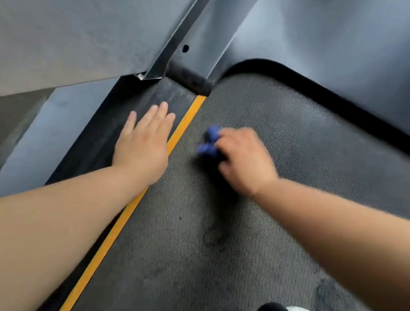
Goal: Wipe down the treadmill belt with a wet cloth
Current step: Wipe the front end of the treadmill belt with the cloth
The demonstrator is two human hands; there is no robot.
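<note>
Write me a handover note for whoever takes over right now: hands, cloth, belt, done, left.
Left hand: open, flat on the black side rail, beside the yellow stripe.
Right hand: grips the bunched blue cloth against the treadmill belt near its front left corner, short of the motor cover.
Done: cannot tell how much is wiped; the blurred cloth suggests wiping is underway.
Left: dull marks show on the nearer belt; probably wipe there next.
</note>
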